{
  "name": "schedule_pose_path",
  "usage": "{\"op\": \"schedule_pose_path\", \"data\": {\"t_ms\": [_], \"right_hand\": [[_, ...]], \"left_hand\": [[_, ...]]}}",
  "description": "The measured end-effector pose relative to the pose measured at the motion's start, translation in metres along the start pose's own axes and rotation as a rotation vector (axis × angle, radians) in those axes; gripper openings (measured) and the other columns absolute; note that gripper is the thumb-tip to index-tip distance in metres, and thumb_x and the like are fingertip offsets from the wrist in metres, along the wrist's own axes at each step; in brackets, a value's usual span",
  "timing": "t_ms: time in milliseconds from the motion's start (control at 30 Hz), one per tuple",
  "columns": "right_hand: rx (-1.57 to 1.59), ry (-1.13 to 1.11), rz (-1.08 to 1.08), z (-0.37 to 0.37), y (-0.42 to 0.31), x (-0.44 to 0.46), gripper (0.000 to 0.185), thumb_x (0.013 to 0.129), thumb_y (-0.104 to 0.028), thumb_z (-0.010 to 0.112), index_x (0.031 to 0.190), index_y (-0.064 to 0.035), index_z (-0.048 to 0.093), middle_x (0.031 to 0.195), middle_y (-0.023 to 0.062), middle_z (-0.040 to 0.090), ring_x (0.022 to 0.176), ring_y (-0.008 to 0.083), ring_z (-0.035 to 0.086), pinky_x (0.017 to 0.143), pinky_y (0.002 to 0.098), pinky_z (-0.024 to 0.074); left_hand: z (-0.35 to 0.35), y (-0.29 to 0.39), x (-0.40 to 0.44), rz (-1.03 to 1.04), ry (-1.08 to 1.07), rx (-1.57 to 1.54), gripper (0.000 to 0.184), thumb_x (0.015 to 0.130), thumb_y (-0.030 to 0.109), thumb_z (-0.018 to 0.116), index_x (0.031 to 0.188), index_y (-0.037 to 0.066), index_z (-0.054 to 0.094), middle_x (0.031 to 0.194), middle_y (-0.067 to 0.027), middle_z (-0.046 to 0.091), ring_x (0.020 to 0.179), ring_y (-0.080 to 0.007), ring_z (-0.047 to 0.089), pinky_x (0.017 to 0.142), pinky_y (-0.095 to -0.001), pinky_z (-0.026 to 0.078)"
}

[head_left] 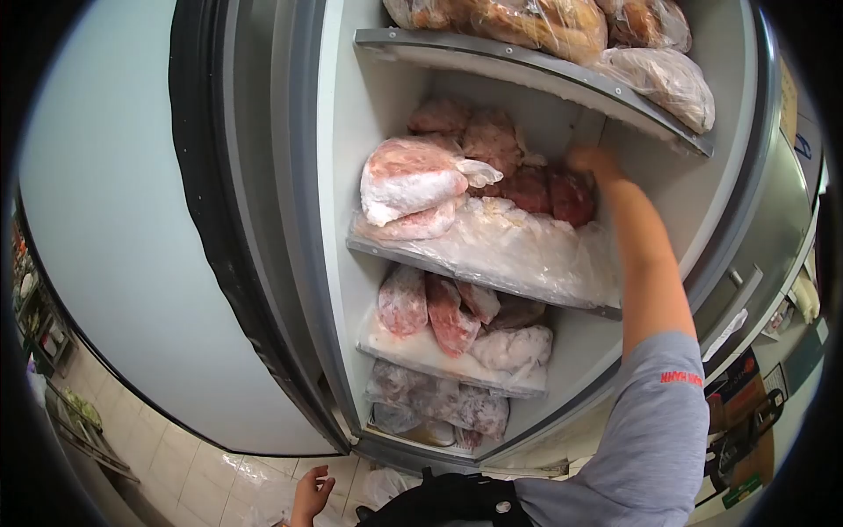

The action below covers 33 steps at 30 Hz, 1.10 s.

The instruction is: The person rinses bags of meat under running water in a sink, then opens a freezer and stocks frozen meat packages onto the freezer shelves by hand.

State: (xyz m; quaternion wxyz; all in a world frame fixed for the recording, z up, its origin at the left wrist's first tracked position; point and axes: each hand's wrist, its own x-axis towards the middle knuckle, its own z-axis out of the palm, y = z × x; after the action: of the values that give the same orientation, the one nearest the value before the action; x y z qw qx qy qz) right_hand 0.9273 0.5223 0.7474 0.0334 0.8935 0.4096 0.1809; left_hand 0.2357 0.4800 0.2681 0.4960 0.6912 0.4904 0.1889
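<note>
My right arm reaches deep into an open upright freezer. My right hand point(593, 162) is at the back of the middle shelf, just above and touching or nearly touching a bag of dark red frozen meat point(571, 198). Its fingers are turned away and blurred, so their grip is hidden. Left of that bag lie more bags of frozen meat point(490, 140), and a frosty pink bag of meat point(413, 176) rests at the shelf's left front. Down by my body, my left hand point(312, 494) hangs with loosely curled, separated fingers and nothing in it.
The freezer door point(123, 228) stands swung out on the left. Plastic-wrapped food point(536, 26) fills the upper shelf, whose metal edge point(509, 53) is above my right forearm. Lower shelves hold more frosted meat bags point(452, 316). Plastic bags point(384, 485) lie on the tiled floor point(176, 457).
</note>
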Motion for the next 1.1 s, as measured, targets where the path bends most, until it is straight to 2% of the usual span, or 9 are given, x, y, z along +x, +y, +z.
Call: {"op": "schedule_pose_path", "data": {"t_ms": [100, 167, 267, 367, 433, 533, 733, 900, 1100], "right_hand": [[0.142, 0.020, 0.209, 0.046, -0.006, -0.017, 0.045, 0.078, -0.032, 0.056, 0.116, -0.0095, 0.056, 0.123, 0.0154, 0.050, 0.113, 0.0303, 0.048, 0.093, 0.0393, 0.0388], [0.772, 0.007, 0.245, 0.064, 0.017, -0.009, 0.046, 0.079, -0.032, 0.056, 0.119, -0.0103, 0.053, 0.127, 0.0159, 0.047, 0.115, 0.0304, 0.047, 0.094, 0.0400, 0.0377], [0.341, 0.064, 0.227, 0.010, -0.035, -0.044, 0.034, 0.076, -0.023, 0.060, 0.104, -0.0050, 0.063, 0.099, 0.0158, 0.063, 0.089, 0.0267, 0.060, 0.079, 0.0396, 0.0446], [-0.051, -0.037, -0.150, -0.026, -0.049, -0.034, 0.030, 0.079, -0.026, 0.056, 0.090, 0.0009, 0.063, 0.087, 0.0179, 0.064, 0.069, 0.0233, 0.062, 0.059, 0.0369, 0.0491], [0.342, -0.158, 0.022, -0.080, -0.085, -0.088, 0.031, 0.083, -0.025, 0.049, 0.077, 0.0022, 0.063, 0.075, 0.0151, 0.064, 0.061, 0.0190, 0.062, 0.053, 0.0331, 0.0487], [0.537, 0.176, -0.273, -0.107, -0.163, -0.254, 0.033, 0.084, -0.025, 0.047, 0.073, 0.0009, 0.064, 0.060, 0.0113, 0.062, 0.057, 0.0191, 0.061, 0.060, 0.0327, 0.0488], [0.309, -0.248, -0.124, 0.077, -0.214, -0.273, 0.045, 0.078, -0.037, 0.056, 0.099, 0.0017, 0.061, 0.097, 0.0269, 0.058, 0.089, 0.0407, 0.057, 0.080, 0.0418, 0.0454], [0.563, 0.435, -0.353, 0.194, -0.194, -0.155, 0.039, 0.087, -0.028, 0.043, 0.111, 0.0022, 0.052, 0.119, 0.0260, 0.048, 0.110, 0.0397, 0.045, 0.092, 0.0428, 0.0348], [0.470, 0.397, -0.264, 0.222, -0.192, -0.136, 0.038, 0.086, -0.026, 0.044, 0.112, 0.0008, 0.053, 0.117, 0.0252, 0.049, 0.109, 0.0400, 0.046, 0.092, 0.0426, 0.0357]], "left_hand": [[-0.001, -0.016, 0.001, 0.052, -0.036, 0.067, 0.039, 0.078, 0.019, 0.065, 0.112, 0.001, 0.054, 0.104, -0.0167, 0.060, 0.089, -0.0272, 0.061, 0.076, -0.0341, 0.049], [-0.004, -0.007, -0.005, 0.058, -0.025, 0.062, 0.040, 0.079, 0.020, 0.064, 0.112, 0.001, 0.054, 0.105, -0.0174, 0.059, 0.091, -0.0282, 0.061, 0.077, -0.0346, 0.049], [-0.011, -0.002, -0.011, 0.059, -0.034, 0.036, 0.040, 0.080, 0.021, 0.063, 0.114, 0.001, 0.053, 0.107, -0.0177, 0.059, 0.093, -0.0294, 0.060, 0.079, -0.0351, 0.048], [-0.012, 0.004, -0.003, 0.084, -0.110, 0.037, 0.040, 0.081, 0.022, 0.061, 0.115, 0.002, 0.053, 0.109, -0.0169, 0.058, 0.096, -0.0293, 0.060, 0.081, -0.0349, 0.048], [-0.012, 0.016, 0.006, 0.119, -0.164, 0.063, 0.040, 0.082, 0.022, 0.060, 0.115, 0.002, 0.053, 0.110, -0.0164, 0.058, 0.097, -0.0290, 0.059, 0.082, -0.0347, 0.047], [-0.003, 0.030, 0.024, 0.207, -0.224, 0.111, 0.037, 0.084, 0.022, 0.060, 0.115, 0.004, 0.053, 0.110, -0.0129, 0.058, 0.098, -0.0232, 0.058, 0.082, -0.0321, 0.046], [-0.005, 0.068, 0.036, 0.368, -0.464, 0.048, 0.038, 0.087, 0.023, 0.056, 0.121, 0.007, 0.049, 0.117, -0.0107, 0.054, 0.100, -0.0213, 0.056, 0.087, -0.0327, 0.043], [-0.008, 0.068, 0.037, 0.343, -0.621, -0.078, 0.040, 0.087, 0.022, 0.056, 0.124, 0.008, 0.047, 0.118, -0.0121, 0.054, 0.102, -0.0201, 0.055, 0.090, -0.0314, 0.041], [-0.014, 0.075, 0.020, 0.291, -0.637, -0.089, 0.040, 0.088, 0.019, 0.055, 0.125, 0.007, 0.046, 0.116, -0.0120, 0.054, 0.103, -0.0177, 0.053, 0.090, -0.0302, 0.042]]}}
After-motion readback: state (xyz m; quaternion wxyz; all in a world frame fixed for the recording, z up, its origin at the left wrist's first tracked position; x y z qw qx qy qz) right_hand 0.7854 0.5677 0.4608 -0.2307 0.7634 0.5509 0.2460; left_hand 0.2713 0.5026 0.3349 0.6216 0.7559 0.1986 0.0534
